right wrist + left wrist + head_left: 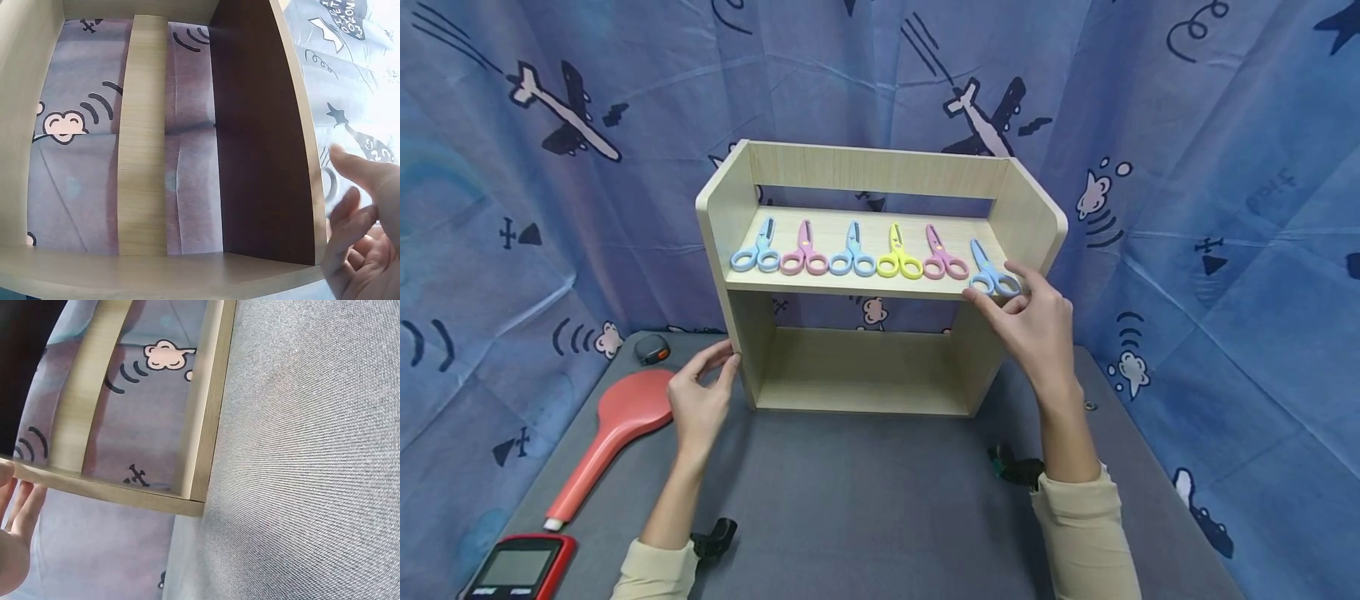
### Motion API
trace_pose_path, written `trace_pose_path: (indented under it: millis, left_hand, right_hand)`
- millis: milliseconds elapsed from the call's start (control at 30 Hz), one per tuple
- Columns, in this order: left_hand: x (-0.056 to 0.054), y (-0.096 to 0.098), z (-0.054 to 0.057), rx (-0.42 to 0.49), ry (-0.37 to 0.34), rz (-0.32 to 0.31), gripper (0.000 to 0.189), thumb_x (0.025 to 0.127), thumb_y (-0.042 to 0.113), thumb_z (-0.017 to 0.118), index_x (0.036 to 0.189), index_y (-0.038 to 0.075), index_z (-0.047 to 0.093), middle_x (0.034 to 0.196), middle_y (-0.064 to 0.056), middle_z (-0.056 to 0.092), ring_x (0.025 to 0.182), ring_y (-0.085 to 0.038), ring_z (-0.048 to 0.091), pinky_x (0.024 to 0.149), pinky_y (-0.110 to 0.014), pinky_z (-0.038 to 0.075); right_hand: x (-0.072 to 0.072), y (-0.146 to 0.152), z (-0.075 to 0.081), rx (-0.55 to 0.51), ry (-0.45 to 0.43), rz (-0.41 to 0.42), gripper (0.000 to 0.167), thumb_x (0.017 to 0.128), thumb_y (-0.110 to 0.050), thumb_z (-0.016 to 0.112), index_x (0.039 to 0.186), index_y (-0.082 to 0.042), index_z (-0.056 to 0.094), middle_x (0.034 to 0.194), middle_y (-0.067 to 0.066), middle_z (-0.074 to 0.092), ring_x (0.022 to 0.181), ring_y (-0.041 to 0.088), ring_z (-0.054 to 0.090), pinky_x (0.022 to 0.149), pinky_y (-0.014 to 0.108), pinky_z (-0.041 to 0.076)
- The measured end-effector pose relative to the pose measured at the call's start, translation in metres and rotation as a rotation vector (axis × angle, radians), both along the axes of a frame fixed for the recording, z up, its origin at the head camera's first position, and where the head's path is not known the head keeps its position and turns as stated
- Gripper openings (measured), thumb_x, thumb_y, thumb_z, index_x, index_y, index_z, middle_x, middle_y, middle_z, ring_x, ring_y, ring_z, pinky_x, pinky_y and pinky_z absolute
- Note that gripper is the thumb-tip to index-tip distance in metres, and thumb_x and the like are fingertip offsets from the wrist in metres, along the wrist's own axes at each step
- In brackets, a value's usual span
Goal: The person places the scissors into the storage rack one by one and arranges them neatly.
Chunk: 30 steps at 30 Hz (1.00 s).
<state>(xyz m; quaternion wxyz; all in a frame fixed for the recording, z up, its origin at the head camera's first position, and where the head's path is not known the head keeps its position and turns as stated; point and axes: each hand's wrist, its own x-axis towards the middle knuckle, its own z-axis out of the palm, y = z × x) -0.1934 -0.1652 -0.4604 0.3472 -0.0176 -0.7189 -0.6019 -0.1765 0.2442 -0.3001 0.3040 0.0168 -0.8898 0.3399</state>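
A two-tier light-wood shelf (861, 287) stands on the grey table. Across its upper board lies a row of small scissors: blue scissors (757, 250) at the left end, then pink, blue, yellow (899, 252) and pink ones, blades pointing back. At the right end, blue scissors (995, 272) sit tilted, handles jutting over the front edge. My right hand (1033, 329) holds these by the handle rings between thumb and fingers; the right wrist view shows this hand (362, 231) beside the board's edge. My left hand (702, 396) touches the shelf's left side panel with its fingertips (28, 506).
Left of the shelf lie a red paddle-shaped object (617, 421), a small black-and-orange item (652, 349) and a red device with a screen (520, 567). Behind hangs a blue patterned curtain (850, 75). The lower compartment (861, 367) has an open front.
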Motion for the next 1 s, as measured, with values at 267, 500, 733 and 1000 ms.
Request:
trace_pose_path:
  millis: [267,500,733,1000]
  left_hand:
    - [0.0,0.0,0.001,0.006,-0.003,-0.004,0.025,0.094,-0.001,0.082,0.118,0.001,0.082,0.109,-0.023,0.082,0.093,0.011,0.072,0.079,-0.004,0.056]
    - [0.0,0.0,0.002,0.002,-0.007,-0.002,0.024,0.095,0.0,0.082,0.119,0.002,0.082,0.109,-0.022,0.082,0.093,0.01,0.072,0.08,-0.004,0.056]
    - [0.0,0.0,0.001,0.011,-0.005,-0.005,0.024,0.094,0.0,0.083,0.118,0.002,0.083,0.108,-0.021,0.083,0.093,0.01,0.072,0.079,-0.005,0.057]
    - [-0.001,0.0,-0.001,0.008,-0.008,-0.003,0.024,0.095,0.001,0.082,0.118,0.002,0.082,0.109,-0.022,0.083,0.093,0.01,0.072,0.079,-0.005,0.057]
  right_hand:
    - [0.002,-0.004,-0.014,-0.005,0.364,0.041,0.034,0.092,-0.018,0.089,0.117,0.003,0.079,0.098,0.023,0.075,0.086,0.024,0.065,0.085,0.015,0.047]
    - [-0.001,-0.008,-0.011,0.114,0.33,0.06,0.03,0.094,-0.013,0.086,0.116,0.006,0.081,0.12,0.022,0.079,0.113,0.041,0.069,0.1,0.052,0.054]
    - [-0.003,-0.015,-0.009,0.215,0.331,0.04,0.02,0.099,-0.008,0.078,0.114,0.006,0.08,0.116,0.024,0.08,0.11,0.043,0.071,0.099,0.057,0.057]
    - [-0.004,-0.022,-0.004,0.228,0.228,0.026,0.026,0.103,-0.005,0.07,0.125,0.007,0.075,0.127,0.026,0.077,0.122,0.045,0.072,0.108,0.062,0.057]
